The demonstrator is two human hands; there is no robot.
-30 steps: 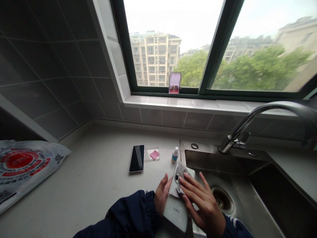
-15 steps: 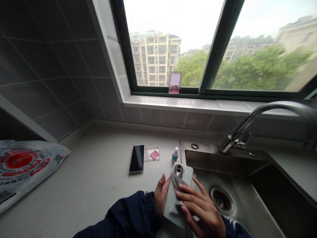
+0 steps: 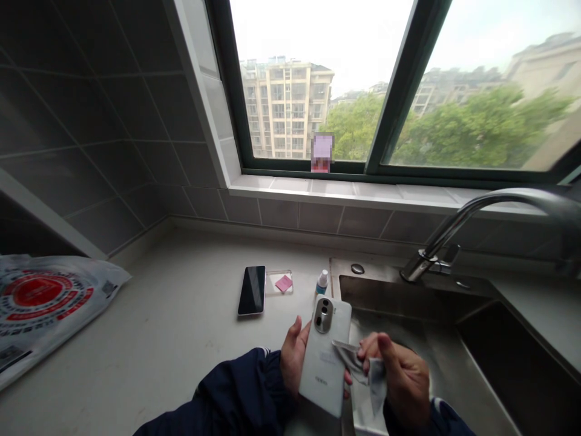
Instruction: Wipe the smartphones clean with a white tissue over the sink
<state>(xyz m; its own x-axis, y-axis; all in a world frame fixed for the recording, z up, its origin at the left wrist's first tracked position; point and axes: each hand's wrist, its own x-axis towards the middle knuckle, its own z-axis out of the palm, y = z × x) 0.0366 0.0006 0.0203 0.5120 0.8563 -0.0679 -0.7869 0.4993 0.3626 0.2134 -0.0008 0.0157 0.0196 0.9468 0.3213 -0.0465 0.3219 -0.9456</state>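
A white smartphone [image 3: 327, 357] is held back side up, its camera bump at the top end. My left hand [image 3: 295, 354] grips it from beneath, thumb along the left edge and fingertips showing at the right edge. Just right of the phone, my right hand [image 3: 402, 375] is closed on a thin grey cleaning cloth [image 3: 358, 363], whose corner reaches the phone's back; whether it touches I cannot tell. Behind the phone's top end stands a small spray bottle [image 3: 322, 281] with a white cap, its lower part hidden.
A second phone [image 3: 252, 290] lies screen up on the counter [image 3: 190, 327], beside a clear case [image 3: 273, 281] with a pink paper [image 3: 284, 283] on it. The steel sink [image 3: 436, 357] and faucet [image 3: 422, 260] are at right, a plastic bag [image 3: 49, 303] at left.
My right hand has lifted off the phone's back and moved right, turning over with the cloth bunched in it. The camera bump and back are uncovered. My left hand keeps its hold.
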